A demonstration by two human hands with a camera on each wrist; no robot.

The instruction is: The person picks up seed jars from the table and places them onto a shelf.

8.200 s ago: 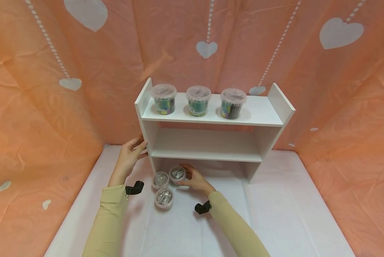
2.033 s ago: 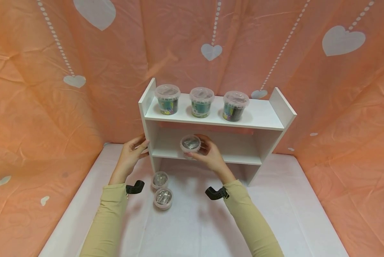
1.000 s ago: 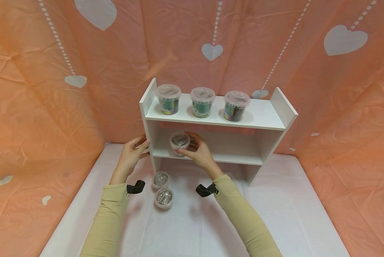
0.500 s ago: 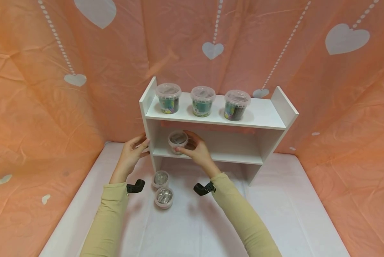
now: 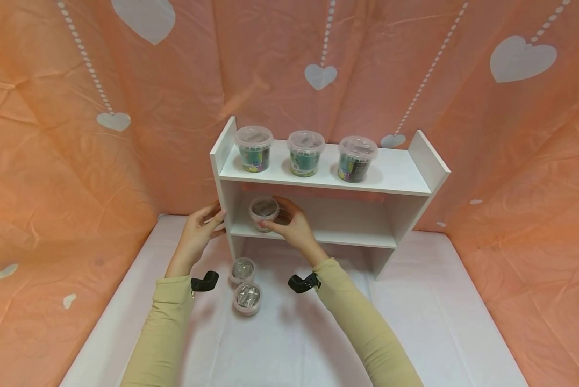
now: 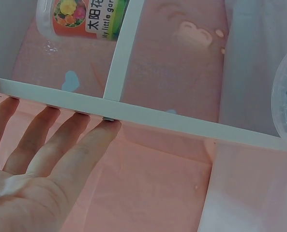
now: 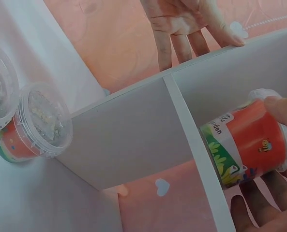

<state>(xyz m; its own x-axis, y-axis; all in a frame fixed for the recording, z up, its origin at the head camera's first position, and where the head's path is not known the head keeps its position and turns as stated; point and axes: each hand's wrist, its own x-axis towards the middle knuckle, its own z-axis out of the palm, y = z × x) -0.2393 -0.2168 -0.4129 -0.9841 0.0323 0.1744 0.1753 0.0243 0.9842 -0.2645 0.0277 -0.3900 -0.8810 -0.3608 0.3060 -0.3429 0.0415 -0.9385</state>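
My right hand (image 5: 296,230) grips a lidded plastic tub (image 5: 264,207) at the left part of the middle shelf (image 5: 347,223). In the right wrist view, this tub (image 7: 252,140) has an orange-red label with a bee, and thumb and fingers wrap its sides. It appears upright; whether its base touches the board cannot be told. My left hand (image 5: 195,236) rests against the outside of the left panel of the white shelf unit (image 5: 223,199). Its fairly straight fingers (image 6: 70,152) touch that panel in the left wrist view.
Three similar tubs, left (image 5: 254,149), middle (image 5: 306,154) and right (image 5: 356,159), stand on the top shelf. Two more tubs, one behind (image 5: 242,270) and one in front (image 5: 247,299), stand on the white-covered table (image 5: 289,344). An orange curtain (image 5: 270,64) surrounds it.
The right hand has lifted the tub from the table to the middle shelf, then shifted it left toward the side panel. The left hand stays against the panel.
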